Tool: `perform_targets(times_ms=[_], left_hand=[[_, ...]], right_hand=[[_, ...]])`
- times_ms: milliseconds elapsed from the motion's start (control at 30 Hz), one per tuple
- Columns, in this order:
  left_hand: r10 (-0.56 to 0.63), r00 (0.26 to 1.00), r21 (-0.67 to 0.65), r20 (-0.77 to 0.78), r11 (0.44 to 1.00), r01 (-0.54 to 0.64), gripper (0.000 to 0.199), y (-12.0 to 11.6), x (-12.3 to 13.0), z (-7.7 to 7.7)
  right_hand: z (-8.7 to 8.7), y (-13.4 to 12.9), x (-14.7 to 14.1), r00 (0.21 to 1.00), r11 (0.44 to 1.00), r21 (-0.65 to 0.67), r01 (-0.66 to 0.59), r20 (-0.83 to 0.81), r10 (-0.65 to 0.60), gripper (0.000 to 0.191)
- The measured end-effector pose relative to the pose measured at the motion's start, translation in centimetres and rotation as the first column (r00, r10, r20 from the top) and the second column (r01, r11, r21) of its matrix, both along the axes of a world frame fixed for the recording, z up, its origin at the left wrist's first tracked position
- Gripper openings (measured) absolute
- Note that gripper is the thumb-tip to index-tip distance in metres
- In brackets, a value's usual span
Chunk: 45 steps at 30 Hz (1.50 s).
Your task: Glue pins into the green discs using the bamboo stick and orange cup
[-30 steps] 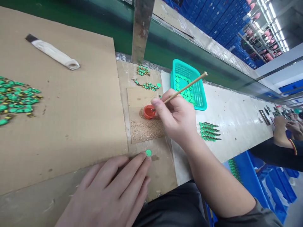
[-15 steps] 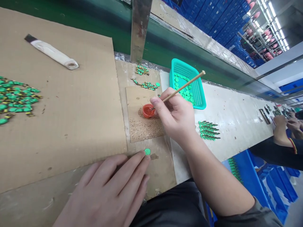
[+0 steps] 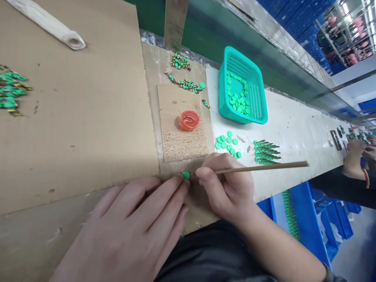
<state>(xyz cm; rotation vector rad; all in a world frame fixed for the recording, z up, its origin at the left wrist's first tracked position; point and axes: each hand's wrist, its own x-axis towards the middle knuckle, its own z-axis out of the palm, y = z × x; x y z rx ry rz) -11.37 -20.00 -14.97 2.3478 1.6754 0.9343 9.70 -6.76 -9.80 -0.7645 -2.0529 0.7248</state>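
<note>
My left hand [image 3: 132, 223] lies flat with its fingers stretched out, the fingertips touching the edge of a small green disc [image 3: 186, 175] on the table. Between thumb and fingers, my right hand [image 3: 227, 186] pinches a thin wooden stick [image 3: 264, 167], which slants nearly level out to the right. Its thin tip reaches to the right side of the disc; whether it touches is too small to tell. Beyond the hands, a small red cup [image 3: 189, 120] of clear liquid stands on a speckled cardboard piece [image 3: 183, 150].
A teal basket [image 3: 258, 100] holds green discs. Loose discs [image 3: 223, 145] and rows of green-and-dark pieces [image 3: 266, 152] lie on the white sheet. Small beaded pieces [image 3: 189, 85] are heaped behind the cup. On the left cardboard [image 3: 96, 117] rests a white tube [image 3: 44, 21]. Another person's hand [image 3: 355, 147] works far right.
My right hand has moved the stick from the red cup down to the disc and tilted it from steep to nearly level. My left hand stays at the disc. The view has shifted.
</note>
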Motion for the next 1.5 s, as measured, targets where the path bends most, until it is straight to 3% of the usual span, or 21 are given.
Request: perform_targets(times_ms=[300, 567, 700, 967, 1500], left_hand=[[-0.027, 0.999, 0.022, -0.044, 0.999, 0.027, 0.033, 0.3, -0.2, 0.5], [0.000, 1.000, -0.037, -0.001, 0.999, 0.000, 0.041, -0.5, -0.1, -0.1], [0.005, 1.000, -0.029, 0.031, 1.000, -0.004, 0.037, -0.4, -0.2, -0.1], [-0.008, 1.000, -0.023, 0.019, 1.000, 0.008, 0.047, -0.6, -0.1, -0.3], [-0.010, 0.999, 0.000, 0.038, 1.000, 0.010, 0.035, 0.4, -0.2, 0.4]], right_hand=[[-0.5, 0.1, -0.2, 1.000, 1.000, 0.031, -0.002, 0.012, 0.002, 0.029], [-0.5, 0.1, -0.3, 0.999, 0.999, 0.031, -0.007, 0.031, 0.006, 0.030], [-0.5, 0.2, -0.3, 0.999, 0.999, 0.044, -0.005, 0.046, 0.003, 0.031], [-0.7, -0.1, 0.0, 1.000, 0.999, 0.037, 0.016, -0.012, -0.016, 0.029], [-0.9, 0.0, -0.2, 0.999, 0.997, 0.064, -0.049, -0.014, 0.050, 0.031]])
